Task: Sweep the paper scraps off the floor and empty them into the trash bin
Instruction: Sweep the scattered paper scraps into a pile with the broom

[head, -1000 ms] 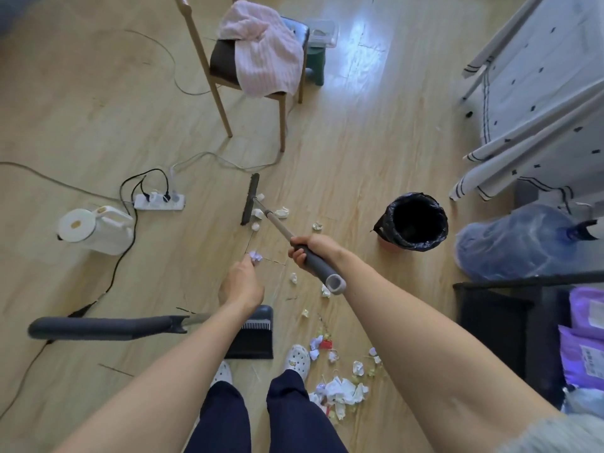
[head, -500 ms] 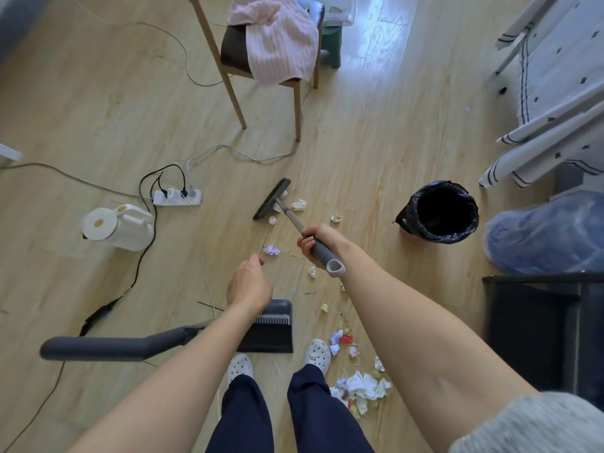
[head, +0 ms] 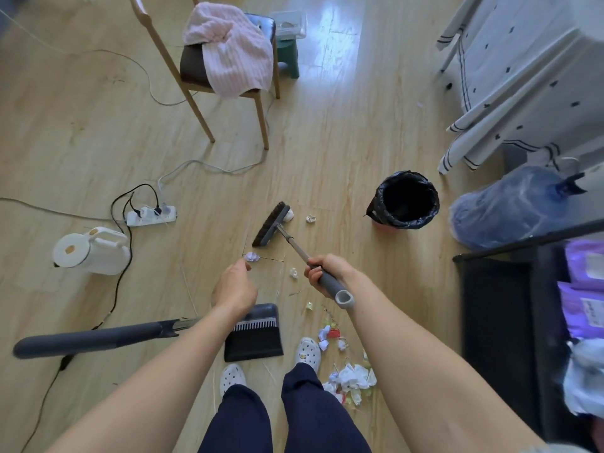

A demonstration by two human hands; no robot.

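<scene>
The right hand (head: 327,273) grips the grey long-handled broom (head: 273,223); the left hand (head: 233,289) hangs loosely curled, holding nothing. Crumpled white paper scraps (head: 349,380) lie mid-frame and lower centre (the main heap). A hard stroke could flick strays toward the white power strip (head: 152,215), centre left.

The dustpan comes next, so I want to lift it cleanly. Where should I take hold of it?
Grip the dustpan by the thick grey sleeve on its long handle, which lies flat on the floor, pointing left. Come down from above with the free left hand, fingers wrapped across it.
</scene>
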